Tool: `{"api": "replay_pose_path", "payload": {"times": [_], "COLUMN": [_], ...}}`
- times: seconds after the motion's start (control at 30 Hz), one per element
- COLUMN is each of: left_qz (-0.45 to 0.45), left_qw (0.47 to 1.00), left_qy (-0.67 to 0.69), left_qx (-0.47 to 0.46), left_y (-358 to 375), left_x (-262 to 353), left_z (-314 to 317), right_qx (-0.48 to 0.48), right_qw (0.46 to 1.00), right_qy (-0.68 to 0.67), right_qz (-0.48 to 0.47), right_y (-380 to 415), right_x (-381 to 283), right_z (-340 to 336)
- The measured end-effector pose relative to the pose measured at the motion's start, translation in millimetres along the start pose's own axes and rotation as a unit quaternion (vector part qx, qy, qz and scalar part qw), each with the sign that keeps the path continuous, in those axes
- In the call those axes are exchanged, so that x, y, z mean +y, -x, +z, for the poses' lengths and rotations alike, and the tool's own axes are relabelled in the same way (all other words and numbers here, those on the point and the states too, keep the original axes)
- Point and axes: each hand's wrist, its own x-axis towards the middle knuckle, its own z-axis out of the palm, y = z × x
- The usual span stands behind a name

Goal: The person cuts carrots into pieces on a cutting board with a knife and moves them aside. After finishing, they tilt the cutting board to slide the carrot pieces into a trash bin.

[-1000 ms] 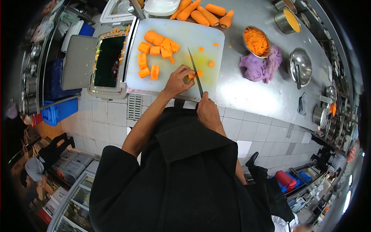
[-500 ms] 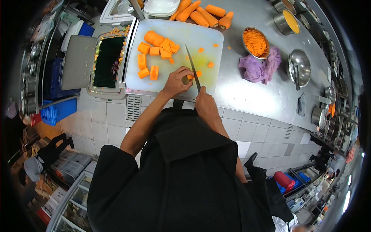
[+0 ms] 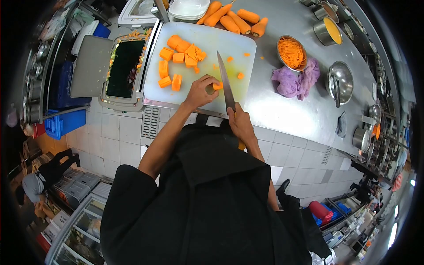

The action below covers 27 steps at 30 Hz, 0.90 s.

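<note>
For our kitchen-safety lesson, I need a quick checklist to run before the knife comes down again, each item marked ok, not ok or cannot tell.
1. Knife gripped: ok; the right hand is closed on it.
2. Orange piece held: ok; it sits at the fingertips of the left hand.
3. Left fingers tucked safely: cannot tell; they are close to the blade, but their tips are too small to judge.
4. Cut chunks out of the way: ok; they lie left of the blade.
5. Cutting board free of scraps: not ok; small bits lie right of the blade.
6. Board secured underneath: cannot tell; its underside is hidden.
</note>
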Motion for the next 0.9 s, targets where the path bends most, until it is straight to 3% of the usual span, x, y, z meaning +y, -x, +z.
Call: {"api": "replay_pose_path", "payload": {"times": [0.37, 0.47, 0.9], "left_qz": [0.017, 0.029, 0.022], "left_qw": [1.000, 0.999, 1.000], "left_qy": [-0.003, -0.011, 0.003], "left_qx": [0.004, 0.008, 0.007], "left_y": [-0.6, -0.5, -1.1], "left_x": [0.9, -0.5, 0.0], "left_z": [-1.8, -1.2, -1.6], "right_qx": [-0.060, -0.059, -0.081], "right_qw": [0.993, 0.995, 0.988], "right_qy": [-0.086, -0.083, -0.113], "right_qz": [0.058, 0.019, 0.060], "right_y": [-2.2, -5.1, -7.6], "right_x": [12.0, 34.0, 23.3], "right_z": [-0.3, 9.0, 2.3]}}
